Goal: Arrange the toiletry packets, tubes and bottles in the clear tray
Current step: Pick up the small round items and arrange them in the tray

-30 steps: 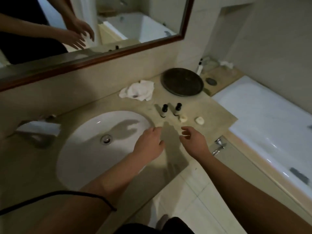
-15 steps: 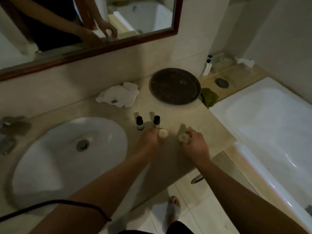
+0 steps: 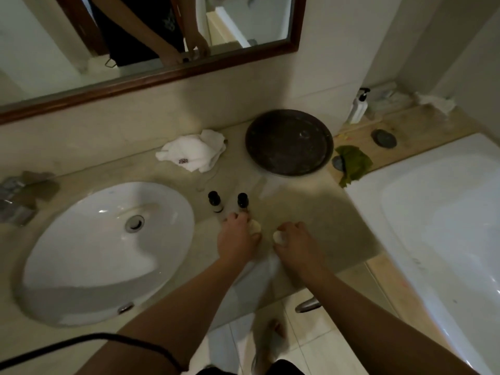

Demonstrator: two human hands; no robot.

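Note:
Two small bottles with black caps stand side by side on the beige counter, the left bottle [image 3: 214, 202] and the right bottle [image 3: 243, 202]. Just in front of them my left hand [image 3: 238, 240] grips a pale round packet [image 3: 254, 226]. My right hand [image 3: 299, 243] holds a second pale round packet [image 3: 278, 236] close beside it. A faint clear tray [image 3: 232, 182] seems to lie around the bottles; its edges are hard to make out.
A dark round plate [image 3: 289, 142] sits behind on the counter, a crumpled white towel [image 3: 194, 152] to its left. The white sink [image 3: 108, 247] fills the left side. A pump bottle [image 3: 358, 106] and a green leaf [image 3: 351, 165] lie by the bathtub [image 3: 433, 226] at right.
Both hands reached forward to the two pale packets and took hold of them, then drew them slightly closer together. The camera view shifted nearer over the counter.

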